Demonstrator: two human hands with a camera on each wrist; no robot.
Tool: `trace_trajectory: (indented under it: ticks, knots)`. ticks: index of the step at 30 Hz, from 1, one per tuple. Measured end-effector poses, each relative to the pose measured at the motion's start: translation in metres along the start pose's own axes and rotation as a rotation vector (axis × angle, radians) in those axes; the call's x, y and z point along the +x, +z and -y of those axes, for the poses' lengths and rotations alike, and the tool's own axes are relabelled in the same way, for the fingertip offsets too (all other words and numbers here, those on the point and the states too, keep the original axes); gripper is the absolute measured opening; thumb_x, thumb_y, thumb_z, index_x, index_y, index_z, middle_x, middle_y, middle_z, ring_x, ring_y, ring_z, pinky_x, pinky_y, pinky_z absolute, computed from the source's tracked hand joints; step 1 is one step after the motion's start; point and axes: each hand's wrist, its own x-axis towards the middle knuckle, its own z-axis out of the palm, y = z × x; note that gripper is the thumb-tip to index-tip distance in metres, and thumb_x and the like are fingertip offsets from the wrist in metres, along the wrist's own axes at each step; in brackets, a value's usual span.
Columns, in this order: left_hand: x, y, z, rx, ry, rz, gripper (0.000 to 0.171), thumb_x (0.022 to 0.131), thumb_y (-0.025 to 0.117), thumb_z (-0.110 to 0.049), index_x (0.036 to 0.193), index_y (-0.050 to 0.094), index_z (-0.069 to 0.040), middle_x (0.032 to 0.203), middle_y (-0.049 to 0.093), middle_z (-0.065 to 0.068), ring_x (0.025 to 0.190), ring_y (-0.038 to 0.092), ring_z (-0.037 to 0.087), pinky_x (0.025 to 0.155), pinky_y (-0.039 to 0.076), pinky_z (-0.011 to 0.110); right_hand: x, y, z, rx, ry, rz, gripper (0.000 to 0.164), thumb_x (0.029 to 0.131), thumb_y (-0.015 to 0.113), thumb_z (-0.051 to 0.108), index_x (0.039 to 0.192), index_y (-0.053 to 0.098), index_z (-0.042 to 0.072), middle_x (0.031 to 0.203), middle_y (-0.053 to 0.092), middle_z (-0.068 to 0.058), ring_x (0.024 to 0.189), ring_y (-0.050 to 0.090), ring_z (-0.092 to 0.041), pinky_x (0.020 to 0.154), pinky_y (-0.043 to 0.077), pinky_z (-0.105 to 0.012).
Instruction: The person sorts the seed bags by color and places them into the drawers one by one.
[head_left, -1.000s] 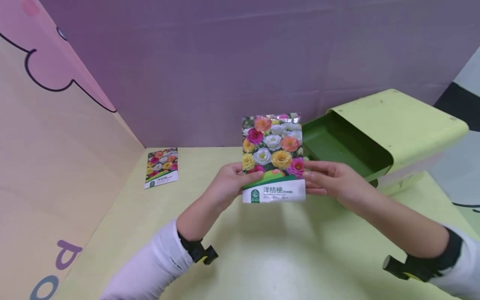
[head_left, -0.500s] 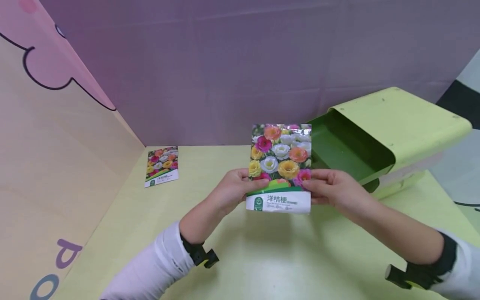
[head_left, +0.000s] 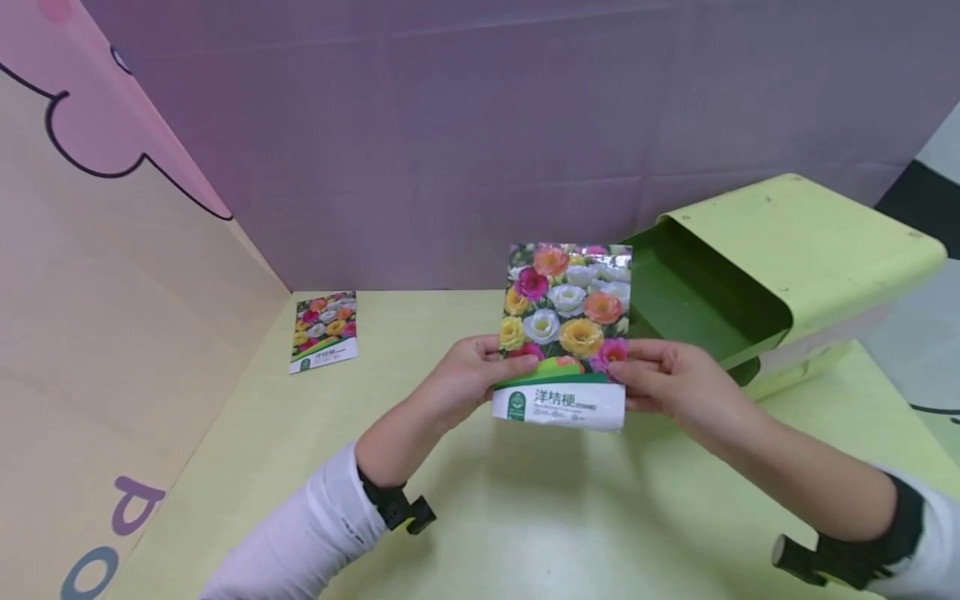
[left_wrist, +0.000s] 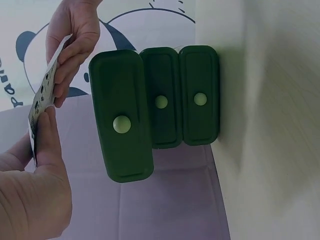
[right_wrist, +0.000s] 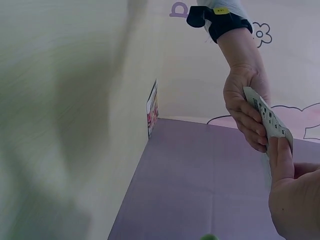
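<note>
A flower seed packet (head_left: 566,325), printed with colourful blooms above a white label strip, is held up over the table by both hands. My left hand (head_left: 468,375) pinches its left edge, thumb on the front and fingers behind. At the right edge my right hand (head_left: 678,375) pinches it the same way. Both wrist views show the packet (left_wrist: 44,102) nearly edge-on between the hands, fingers against its back. A second, matching seed packet (head_left: 324,332) lies flat on the table near the back left corner.
A pale green cabinet (head_left: 810,242) stands at the back right, its top green drawer (head_left: 690,292) pulled out. From the left wrist view, three green drawer fronts (left_wrist: 122,150) with round knobs show. A purple backdrop (head_left: 450,150) rises behind the pale table (head_left: 487,533).
Both hands have brought the held packet slightly lower and to the right, mostly in the first half second. The packet on the table and the drawer stay put.
</note>
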Motion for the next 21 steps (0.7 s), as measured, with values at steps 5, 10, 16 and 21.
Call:
trace_trajectory:
  ticks: [5,10,16,21]
  knots:
    - [-0.002,0.0,-0.004,-0.007,0.002,0.011,0.034,0.095,0.062,-0.012,0.125,0.059,0.002,0.109,0.07,0.018,0.078,0.07,0.013,0.076,0.059,0.028,0.0,-0.002,-0.002,0.061,-0.011,0.017,0.053,0.098,0.058,0.02,0.139,0.041,-0.01,0.108,0.072,-0.001,0.091,0.071,-0.011,0.081,0.058,-0.028]
    - [-0.003,0.0,-0.008,0.013,0.019,0.015,0.035,0.097,0.059,-0.018,0.125,0.059,0.002,0.107,0.07,0.017,0.077,0.069,0.013,0.074,0.059,0.027,0.0,-0.002,-0.004,0.123,-0.028,0.028,0.053,0.098,0.057,0.018,0.139,0.04,-0.011,0.104,0.072,0.001,0.091,0.071,-0.012,0.081,0.058,-0.027]
    - [0.002,-0.021,-0.012,0.092,0.06,0.017,0.054,0.104,0.04,-0.041,0.14,0.047,-0.002,0.13,0.06,0.018,0.104,0.067,0.02,0.09,0.055,0.03,-0.004,-0.008,-0.005,0.235,-0.064,0.02,0.056,0.098,0.059,0.02,0.14,0.039,-0.01,0.105,0.072,0.003,0.093,0.07,-0.013,0.082,0.058,-0.026]
    - [0.011,-0.07,-0.009,0.143,0.107,-0.04,0.057,0.106,0.03,-0.04,0.149,0.032,-0.001,0.152,0.039,0.016,0.139,0.04,0.029,0.112,0.037,0.038,-0.007,-0.016,-0.007,0.34,-0.077,0.028,0.04,0.098,0.057,0.02,0.134,0.052,0.003,0.109,0.072,0.002,0.099,0.07,-0.014,0.083,0.057,-0.027]
